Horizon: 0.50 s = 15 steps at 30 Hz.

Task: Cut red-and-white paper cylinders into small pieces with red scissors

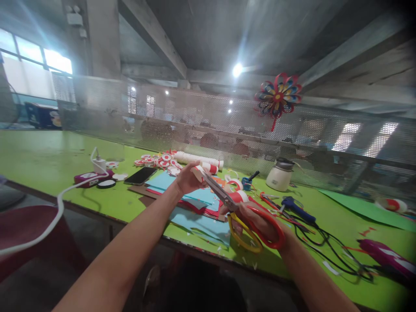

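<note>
My right hand [258, 223] grips a pair of scissors [224, 197] with one red and one yellow handle loop. The blades point up and left, toward my left hand [189, 180]. A small white piece with a curved edge [197, 174] is pinched in my left hand, right at the blade tips; it looks like paper. Light blue paper sheets [203, 225] lie below my hands, with red sheets and brown card among them. A roll of red and white tape-like strip [238, 197] stands just behind the scissors.
Left lie a phone [140, 175] and a purple power strip [89, 178] with a white cable. Red and white discs [162, 161] pile up behind. On the right are a blue glue gun [297, 210], tangled black cords, a white kettle-like jug [279, 175] and green sheet [364, 208].
</note>
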Tool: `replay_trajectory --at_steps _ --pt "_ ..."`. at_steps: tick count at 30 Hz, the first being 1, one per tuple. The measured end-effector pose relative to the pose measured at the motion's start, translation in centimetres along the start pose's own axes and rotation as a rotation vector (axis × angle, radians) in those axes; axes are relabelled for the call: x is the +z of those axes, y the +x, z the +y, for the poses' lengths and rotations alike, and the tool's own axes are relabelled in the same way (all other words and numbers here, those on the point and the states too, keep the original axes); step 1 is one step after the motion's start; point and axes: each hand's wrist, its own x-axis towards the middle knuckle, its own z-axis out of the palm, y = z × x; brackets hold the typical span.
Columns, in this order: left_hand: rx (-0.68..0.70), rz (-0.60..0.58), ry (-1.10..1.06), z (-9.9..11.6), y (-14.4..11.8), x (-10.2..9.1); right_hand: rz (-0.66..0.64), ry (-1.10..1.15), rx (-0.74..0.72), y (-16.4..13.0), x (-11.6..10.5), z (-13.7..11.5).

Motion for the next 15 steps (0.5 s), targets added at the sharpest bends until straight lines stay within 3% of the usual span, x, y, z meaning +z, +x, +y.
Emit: replay_trajectory --at_steps 15 --pt "-0.013 0.021 -0.031 -0.23 0.18 -0.13 0.044 0.077 0.039 0.02 0.16 0.89"
